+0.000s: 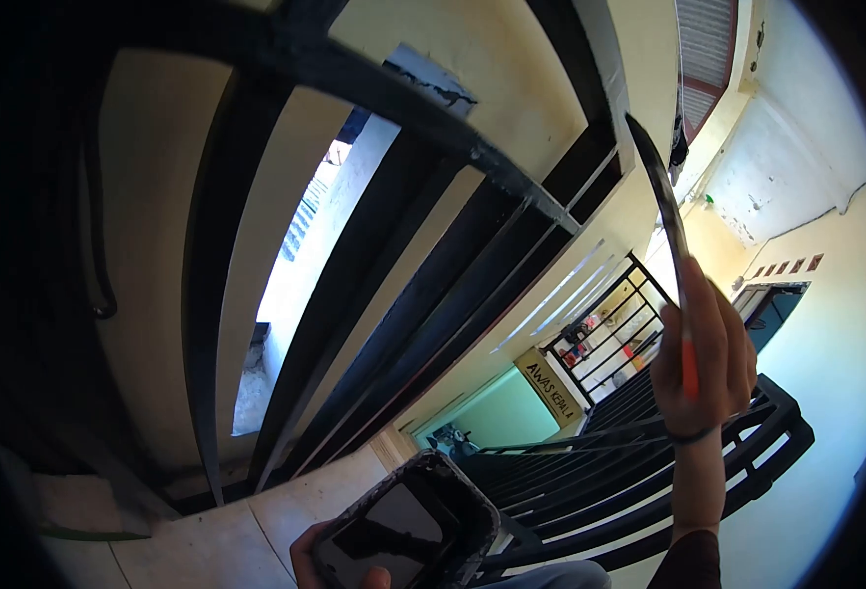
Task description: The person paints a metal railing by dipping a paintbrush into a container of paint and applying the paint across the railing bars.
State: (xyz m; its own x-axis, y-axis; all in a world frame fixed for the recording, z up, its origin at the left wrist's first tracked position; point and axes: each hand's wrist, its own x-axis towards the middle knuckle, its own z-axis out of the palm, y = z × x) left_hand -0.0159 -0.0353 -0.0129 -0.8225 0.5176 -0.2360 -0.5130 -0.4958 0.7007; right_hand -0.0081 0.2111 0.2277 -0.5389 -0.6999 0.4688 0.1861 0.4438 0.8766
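My right hand (705, 358) is raised at the right, its fingers wrapped round the orange handle of a paintbrush (670, 216). The brush's dark, narrow end points up beside the end of the black bars. At the bottom, my left hand (320, 555) holds a black container (452, 491) by its side, with the thumb over the rim. Dark, glossy liquid (389, 535) reflects light inside the container. Black metal bars (354, 285) slant across the left and middle, close in front of me.
A black railing (776, 422) curves behind my right hand. Beyond it are a sign (549, 386) reading "AWAS KEPALA" and a black grille (614, 329). Pale floor tiles (207, 550) lie below at the left. A cream wall stands behind the bars.
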